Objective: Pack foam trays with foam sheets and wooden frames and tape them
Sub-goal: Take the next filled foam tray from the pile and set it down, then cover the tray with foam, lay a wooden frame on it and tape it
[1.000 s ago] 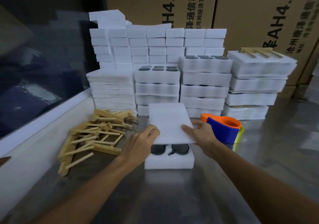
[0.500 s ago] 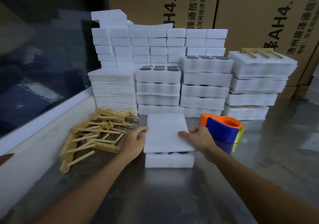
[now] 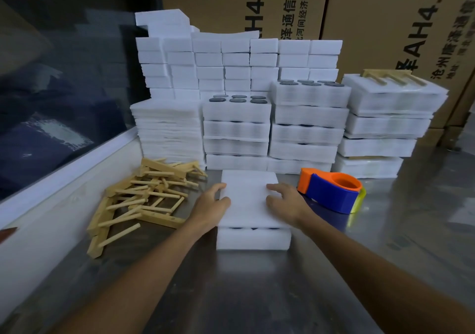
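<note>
From the head camera, I take the foam tray (image 3: pixel 253 238) in front of me as my mark on the steel table (image 3: pixel 257 295). A foam sheet (image 3: pixel 248 200) lies flat on top of it, covering it almost to the near edge, where a dark sliver of the tray's contents shows under the sheet.

My left hand (image 3: pixel 209 206) rests at the sheet's left edge, thumb on top, fingers loosely bent against the side — not clamped on anything I can see. My right hand (image 3: pixel 284 201) lies on the sheet's right part, fingers spread and pressing lightly.

Left of the tray lies the heap of wooden frames (image 3: pixel 144 197); just right of it sits the tape dispenser (image 3: pixel 331 192); behind it stand stacks of filled trays (image 3: pixel 236 130).

I judge I am squaring the sheet on the tray. Next a frame has to go on — a reach left, one hand holding the sheet still.
</note>
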`<state>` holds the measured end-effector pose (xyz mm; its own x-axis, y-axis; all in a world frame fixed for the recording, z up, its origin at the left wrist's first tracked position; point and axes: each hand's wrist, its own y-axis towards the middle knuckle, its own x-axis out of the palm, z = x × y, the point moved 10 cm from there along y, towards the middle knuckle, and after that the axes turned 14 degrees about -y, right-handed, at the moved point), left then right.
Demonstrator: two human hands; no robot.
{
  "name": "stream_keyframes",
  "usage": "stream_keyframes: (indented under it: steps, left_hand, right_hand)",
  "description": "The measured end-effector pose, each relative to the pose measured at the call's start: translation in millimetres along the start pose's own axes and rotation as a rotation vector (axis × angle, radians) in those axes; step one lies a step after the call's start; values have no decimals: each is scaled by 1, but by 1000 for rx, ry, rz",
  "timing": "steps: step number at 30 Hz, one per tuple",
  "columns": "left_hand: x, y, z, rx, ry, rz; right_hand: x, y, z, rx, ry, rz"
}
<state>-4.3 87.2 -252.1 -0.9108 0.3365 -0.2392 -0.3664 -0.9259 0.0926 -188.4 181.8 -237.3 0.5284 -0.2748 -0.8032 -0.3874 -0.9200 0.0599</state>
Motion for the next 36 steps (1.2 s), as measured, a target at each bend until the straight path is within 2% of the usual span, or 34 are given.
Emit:
stream_keyframes:
  steps: [5, 9, 13, 19, 22, 30, 36]
  left_hand:
    - [9, 17, -1, -99, 132, -38]
    - [14, 23, -1, -119, 274, -15]
    - [26, 21, -8, -75, 262, -89]
    - [39, 24, -9, -48, 406, -201]
    - [39, 23, -11, -60, 318, -209]
    - [36, 19, -12, -110, -119, -179]
    - [36, 22, -9, -108, -132, -172]
  right_hand:
    - [8, 12, -3, 70, -97, -14]
    - [9, 18, -10, 45, -322, -4]
    - [25, 19, -7, 24, -241, -90]
    - [30, 25, 1, 26, -168, -134]
    - [30, 27, 4, 30, -135, -133]
    - [30, 29, 12, 50, 0, -111]
    - [29, 37, 14, 57, 41, -97]
